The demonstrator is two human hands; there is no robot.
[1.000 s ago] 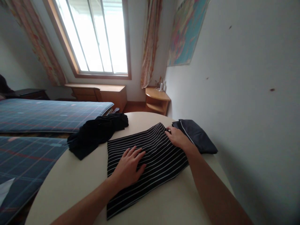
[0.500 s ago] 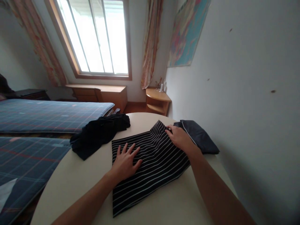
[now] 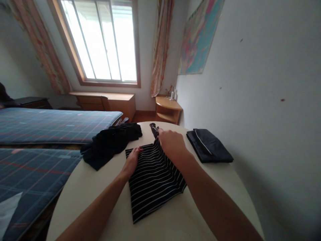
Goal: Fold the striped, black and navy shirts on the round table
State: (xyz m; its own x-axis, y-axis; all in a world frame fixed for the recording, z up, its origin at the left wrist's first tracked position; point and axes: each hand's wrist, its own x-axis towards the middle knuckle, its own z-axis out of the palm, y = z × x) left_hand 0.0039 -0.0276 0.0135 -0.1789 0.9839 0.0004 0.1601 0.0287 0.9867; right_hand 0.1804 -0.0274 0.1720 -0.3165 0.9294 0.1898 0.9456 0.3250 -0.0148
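A black garment with thin white stripes (image 3: 152, 180) lies on a round cream table (image 3: 105, 201). My right hand (image 3: 170, 142) is closed on its far right corner and holds that corner lifted and pulled toward the left. The fingers of my left hand (image 3: 132, 160) curl on the garment's far left edge, pinning it to the table. A crumpled black garment (image 3: 110, 142) sits just left of my left hand. A folded dark garment with a pale stripe (image 3: 209, 145) lies to the right of my right hand.
Two beds with blue plaid covers (image 3: 50, 122) stand left of the table. A wooden desk (image 3: 107, 100) runs under the window, with a wooden corner shelf (image 3: 168, 108) beside it. A white wall with a map (image 3: 198, 36) is close on the right.
My right hand has picked up the striped garment's far right corner and carried it left across the cloth. My left hand slid from the middle of the garment to its far left edge.
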